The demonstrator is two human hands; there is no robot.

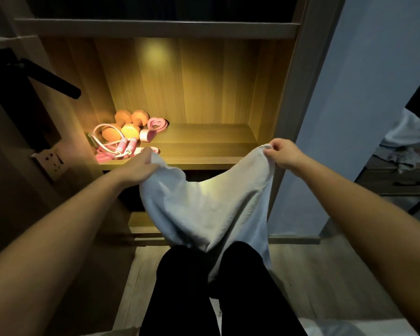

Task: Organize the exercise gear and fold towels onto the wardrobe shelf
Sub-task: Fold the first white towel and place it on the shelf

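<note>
Currently, a white towel (204,202) is held spread in front of the lit shelf (204,141), sagging below its front edge. 1 corner is pinched in the grip of the right hand (283,152), near the shelf's right end; the other corner is clasped by the left hand (141,166), its grip closed round the cloth. 2 orange dumbbells (129,124), a pink skipping rope (117,146) and a pink band (153,128) are piled at the shelf's left end.
</note>
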